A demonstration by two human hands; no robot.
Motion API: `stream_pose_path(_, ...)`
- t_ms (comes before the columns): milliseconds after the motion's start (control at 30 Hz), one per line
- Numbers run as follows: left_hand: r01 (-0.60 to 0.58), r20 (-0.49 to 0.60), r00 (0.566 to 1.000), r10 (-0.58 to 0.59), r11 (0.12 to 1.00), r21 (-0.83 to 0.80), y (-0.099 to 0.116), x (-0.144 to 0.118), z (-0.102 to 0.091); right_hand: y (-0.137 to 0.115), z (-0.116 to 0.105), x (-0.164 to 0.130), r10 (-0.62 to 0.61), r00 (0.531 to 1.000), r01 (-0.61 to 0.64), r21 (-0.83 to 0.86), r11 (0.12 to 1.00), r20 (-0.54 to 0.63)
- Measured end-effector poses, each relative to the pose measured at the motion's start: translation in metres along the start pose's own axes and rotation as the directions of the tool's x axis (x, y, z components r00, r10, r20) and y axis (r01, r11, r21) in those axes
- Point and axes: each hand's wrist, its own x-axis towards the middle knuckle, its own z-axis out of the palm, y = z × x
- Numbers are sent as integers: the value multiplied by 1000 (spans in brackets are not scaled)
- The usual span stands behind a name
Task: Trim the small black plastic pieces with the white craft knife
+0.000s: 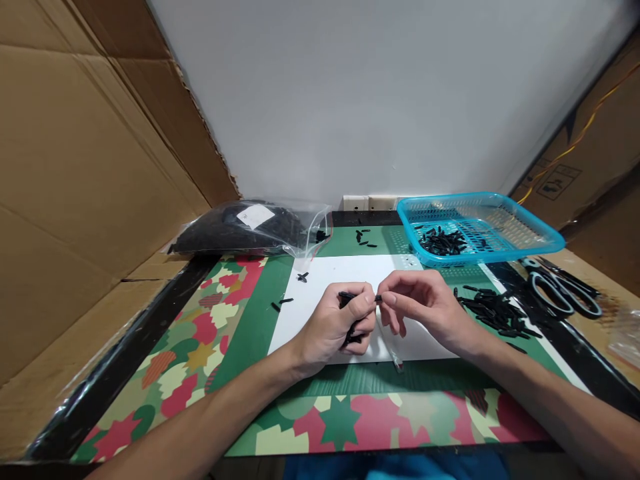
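Observation:
My left hand is curled closed around several small black stick-like pieces; some of them poke out between thumb and fingers. Its thumb and forefinger meet my right hand over the middle of a white sheet. Between the two sets of fingertips is one short black piece, pinched by my right thumb and forefinger. How far it reaches into the left hand is hidden. Under the hands lies a thin clear strip with a reddish end.
A blue basket at the back right holds more black pieces. In front of it lies a loose pile, with scissors farther right. A clear bag of black material rests back left. Cardboard walls the left side.

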Motion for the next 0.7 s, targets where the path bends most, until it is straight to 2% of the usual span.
stream_pose_path(300, -3, 35, 999, 2, 1000, 23, -6, -1, -3, 3, -5, 2, 63, 997, -68, 99, 993, 49)
stream_pose_path(700, 81, 124, 989, -86, 996, 43, -4, -4, -5, 2, -13, -2, 151, 969, -186, 177, 966, 196)
